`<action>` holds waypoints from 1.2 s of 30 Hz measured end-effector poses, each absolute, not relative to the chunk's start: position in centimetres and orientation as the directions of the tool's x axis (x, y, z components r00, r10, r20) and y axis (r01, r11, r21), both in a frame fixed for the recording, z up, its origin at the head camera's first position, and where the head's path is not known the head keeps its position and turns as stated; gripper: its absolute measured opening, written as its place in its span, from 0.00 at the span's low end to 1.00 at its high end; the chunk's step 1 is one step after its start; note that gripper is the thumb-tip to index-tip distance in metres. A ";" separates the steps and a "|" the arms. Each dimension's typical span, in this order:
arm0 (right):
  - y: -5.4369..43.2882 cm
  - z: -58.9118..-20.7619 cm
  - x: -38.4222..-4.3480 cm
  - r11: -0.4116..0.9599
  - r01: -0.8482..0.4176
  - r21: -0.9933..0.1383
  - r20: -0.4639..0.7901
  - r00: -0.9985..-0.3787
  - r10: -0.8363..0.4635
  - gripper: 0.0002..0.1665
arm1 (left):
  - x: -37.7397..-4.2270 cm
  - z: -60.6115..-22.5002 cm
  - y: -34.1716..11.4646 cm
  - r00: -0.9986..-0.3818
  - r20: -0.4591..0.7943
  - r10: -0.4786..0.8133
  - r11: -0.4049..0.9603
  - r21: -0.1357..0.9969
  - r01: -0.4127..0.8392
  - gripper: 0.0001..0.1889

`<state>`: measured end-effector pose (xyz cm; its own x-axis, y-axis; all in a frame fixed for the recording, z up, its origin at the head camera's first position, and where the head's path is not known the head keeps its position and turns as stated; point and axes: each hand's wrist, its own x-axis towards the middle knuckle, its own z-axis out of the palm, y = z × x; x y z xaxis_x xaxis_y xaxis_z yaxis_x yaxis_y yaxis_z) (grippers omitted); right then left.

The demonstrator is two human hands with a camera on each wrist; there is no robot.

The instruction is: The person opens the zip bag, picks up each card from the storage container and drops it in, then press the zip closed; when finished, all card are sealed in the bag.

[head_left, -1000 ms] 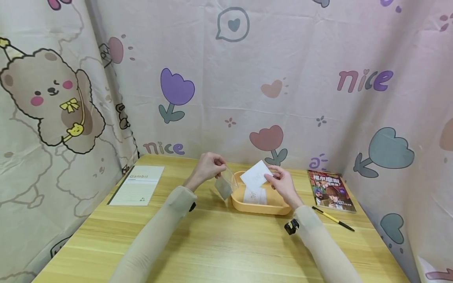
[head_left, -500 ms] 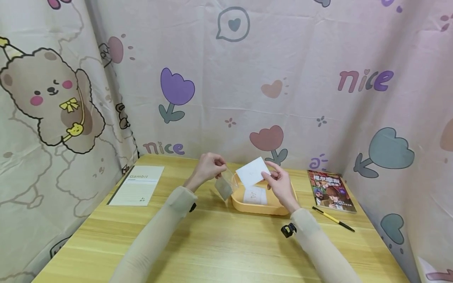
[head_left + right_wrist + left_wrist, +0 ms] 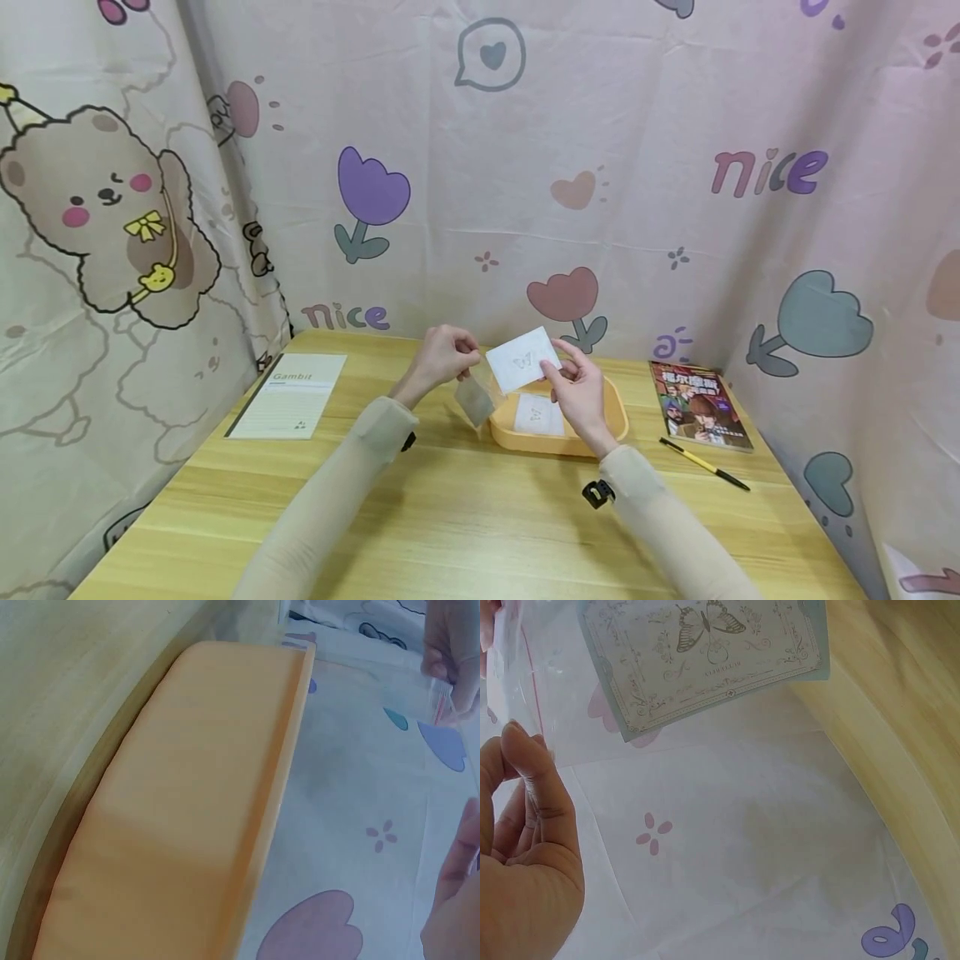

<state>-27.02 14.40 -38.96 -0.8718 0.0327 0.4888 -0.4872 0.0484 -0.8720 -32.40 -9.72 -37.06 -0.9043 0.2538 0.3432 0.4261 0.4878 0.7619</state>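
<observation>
My left hand pinches the top edge of a clear zip bag, left of the yellow-orange tray. The bag hangs down with a butterfly-printed card showing at its lower part, pale green at the edges. With thumb and fingers, my right hand holds up a white card bearing a faint butterfly, above the tray's left side and close to the bag. A similar white butterfly piece lies in the tray. In the right wrist view, the tray's outer wall fills the left side.
A notebook marked Gambit lies on the table at the left. To the right are an illustrated book and a yellow-and-black pen. A patterned curtain hangs behind and at both sides.
My right hand has moved left with the white card, bringing it nearer the bag, and the card has tilted so its butterfly print shows more clearly. The left hand has stayed about where it was.
</observation>
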 end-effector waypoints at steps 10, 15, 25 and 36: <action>13.8 -41.9 -28.7 0.219 -0.588 -0.779 0.613 -0.787 0.068 0.24 | -32.1 -37.1 -9.5 -0.914 0.305 0.267 0.498 0.769 0.402 0.03; 13.2 -42.0 -28.1 0.242 -0.626 -0.741 0.652 -0.757 0.037 0.23 | -32.1 -37.0 -9.3 -0.919 0.296 0.262 0.500 0.772 0.391 0.03; 11.5 -40.3 -25.7 0.301 -0.684 -0.665 0.712 -0.701 -0.019 0.20 | -31.9 -37.2 -8.9 -0.915 0.305 0.262 0.507 0.764 0.400 0.04; 10.7 -41.0 -25.8 0.350 -0.699 -0.624 0.737 -0.675 -0.034 0.16 | -31.9 -37.1 -8.6 -0.912 0.311 0.267 0.512 0.756 0.408 0.03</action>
